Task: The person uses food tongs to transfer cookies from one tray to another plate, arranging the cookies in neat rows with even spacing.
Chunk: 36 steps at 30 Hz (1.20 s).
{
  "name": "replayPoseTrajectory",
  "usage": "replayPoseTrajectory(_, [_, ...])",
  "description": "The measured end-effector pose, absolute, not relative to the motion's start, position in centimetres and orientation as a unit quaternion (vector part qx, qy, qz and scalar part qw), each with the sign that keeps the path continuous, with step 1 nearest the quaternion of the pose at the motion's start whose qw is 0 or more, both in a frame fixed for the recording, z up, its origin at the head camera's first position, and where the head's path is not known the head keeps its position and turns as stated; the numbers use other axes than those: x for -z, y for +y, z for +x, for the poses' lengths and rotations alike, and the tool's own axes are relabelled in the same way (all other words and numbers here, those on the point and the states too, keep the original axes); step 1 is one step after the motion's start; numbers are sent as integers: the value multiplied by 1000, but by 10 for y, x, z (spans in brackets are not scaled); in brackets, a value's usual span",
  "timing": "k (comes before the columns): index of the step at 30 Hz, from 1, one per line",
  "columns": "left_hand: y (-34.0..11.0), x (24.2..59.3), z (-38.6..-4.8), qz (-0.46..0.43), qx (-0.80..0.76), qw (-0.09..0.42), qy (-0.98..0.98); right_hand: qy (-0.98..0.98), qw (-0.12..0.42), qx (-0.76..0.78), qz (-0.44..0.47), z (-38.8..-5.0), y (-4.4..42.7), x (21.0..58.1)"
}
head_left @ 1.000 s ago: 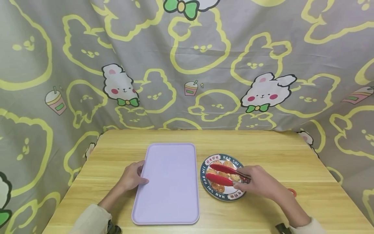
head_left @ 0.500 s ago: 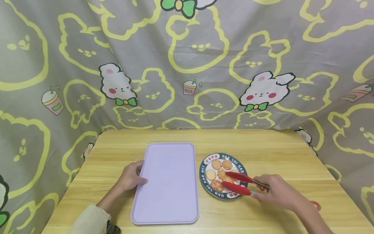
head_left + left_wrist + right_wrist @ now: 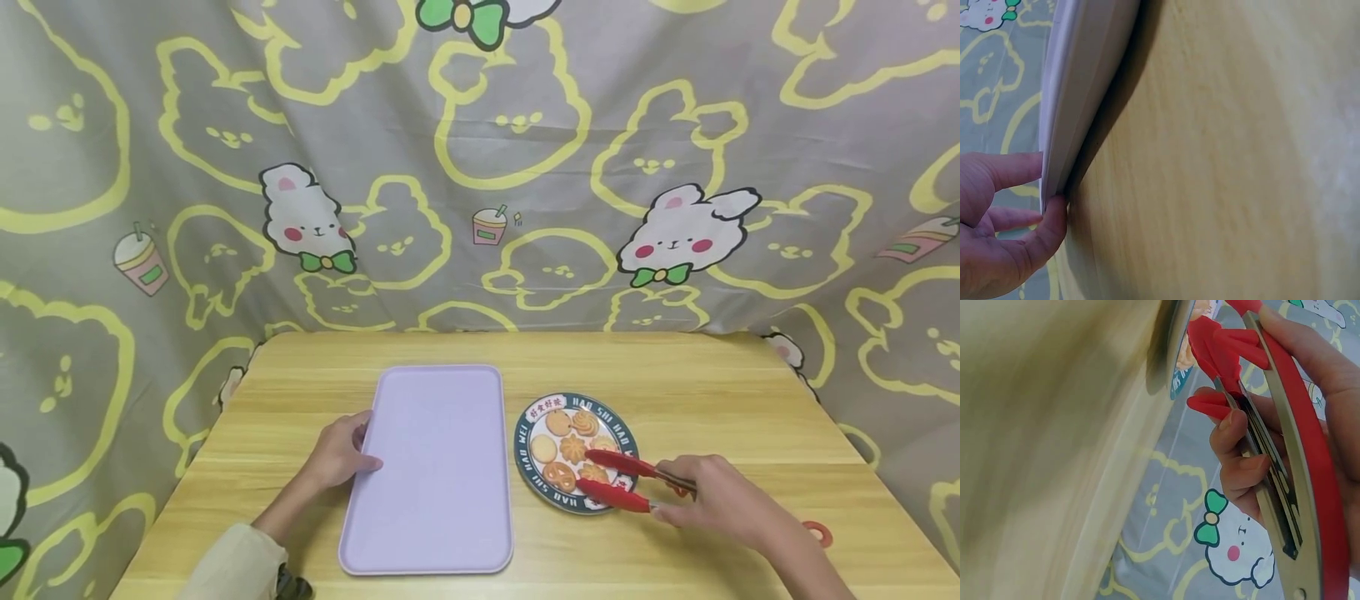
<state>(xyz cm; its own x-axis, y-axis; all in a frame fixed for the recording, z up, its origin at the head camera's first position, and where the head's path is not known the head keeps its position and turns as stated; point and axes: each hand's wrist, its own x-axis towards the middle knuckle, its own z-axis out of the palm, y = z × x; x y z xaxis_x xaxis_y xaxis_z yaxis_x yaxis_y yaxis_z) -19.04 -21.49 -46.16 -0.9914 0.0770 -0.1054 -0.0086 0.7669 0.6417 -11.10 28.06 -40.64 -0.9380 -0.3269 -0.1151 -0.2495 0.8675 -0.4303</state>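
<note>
My left hand [image 3: 337, 450] grips the left edge of a flat lilac tray [image 3: 427, 492], pinching its rim between thumb and fingers in the left wrist view. To the tray's right, a round plate with a dark lettered rim [image 3: 522, 458] bears several cookies, among them a flower-shaped cookie [image 3: 573, 449] and a pretzel-shaped cookie [image 3: 558, 476]. My right hand [image 3: 723, 504] holds red-tipped metal tongs [image 3: 615, 497], their jaws spread over the plate's lower right part. A cookie lies between or just under the tips; contact cannot be told.
The wooden table [image 3: 675, 383] reaches back to a grey curtain [image 3: 525, 150] with yellow outlines and cartoon rabbits. The tongs' red end ring [image 3: 817, 533] shows behind the right wrist.
The right hand and tongs have moved right and towards me, from over the plate's middle to its lower right side, uncovering more cookies. The left hand and tray stay put.
</note>
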Motion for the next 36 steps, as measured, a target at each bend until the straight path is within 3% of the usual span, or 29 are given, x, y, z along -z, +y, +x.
replayPoseTrajectory(9, [-214,463,-191,18,-345,60,937,966,66,215,-130,-117,291,396])
replayPoseTrajectory(24, [-215,463,-191,22,-349,55,935,975,-121,181,-34,-150,305,417])
replayPoseTrajectory(36, [-214,462,-190,23,-352,55,934,992,-75,80,67,-170,303,441])
